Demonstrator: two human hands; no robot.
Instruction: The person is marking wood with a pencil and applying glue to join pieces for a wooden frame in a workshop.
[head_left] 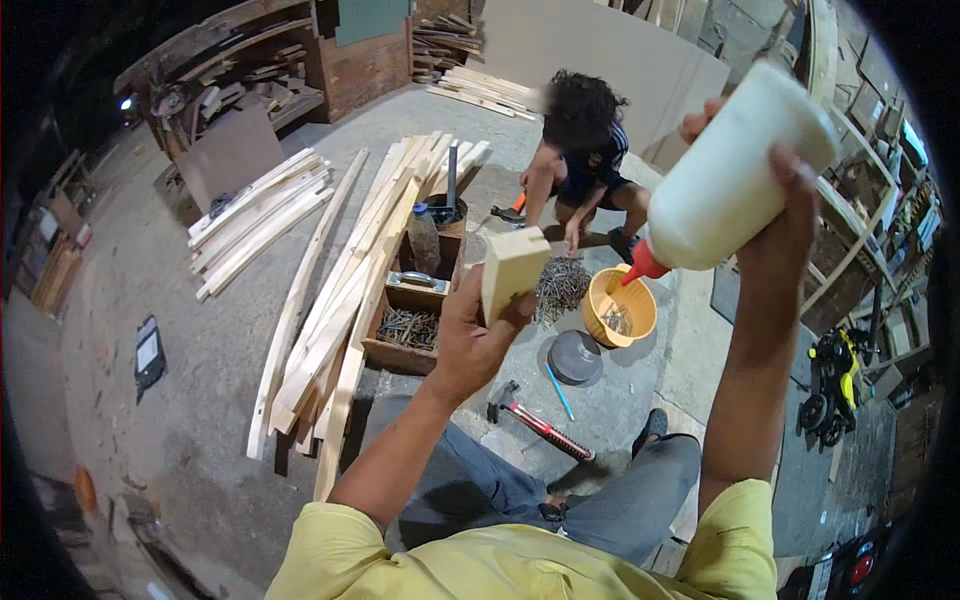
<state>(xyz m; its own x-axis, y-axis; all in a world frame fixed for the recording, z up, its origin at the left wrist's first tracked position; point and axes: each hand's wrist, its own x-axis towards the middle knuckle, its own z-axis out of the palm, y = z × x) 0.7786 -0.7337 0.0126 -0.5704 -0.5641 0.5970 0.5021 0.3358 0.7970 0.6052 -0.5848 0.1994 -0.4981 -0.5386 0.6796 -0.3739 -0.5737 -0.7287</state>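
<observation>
My left hand [468, 345] is closed around a pale wood block [513, 272], raised in front of me, with a small notch at its upper end. Higher up and to the right, my right hand [790, 215] grips a large white glue bottle [735, 170]. The bottle is tilted, its red nozzle [645, 262] pointing down and left toward the block. A gap shows between nozzle and wood. Whether glue is coming out cannot be made out.
A hammer [545, 430], a blue pencil [560, 390] and a dark round disc [575, 357] lie on the floor. Beyond are a yellow basket [645, 325], a nail pile [563, 285] and a crouching person [590, 140]. A wooden toolbox [400, 357] and long boards [350, 290] lie left.
</observation>
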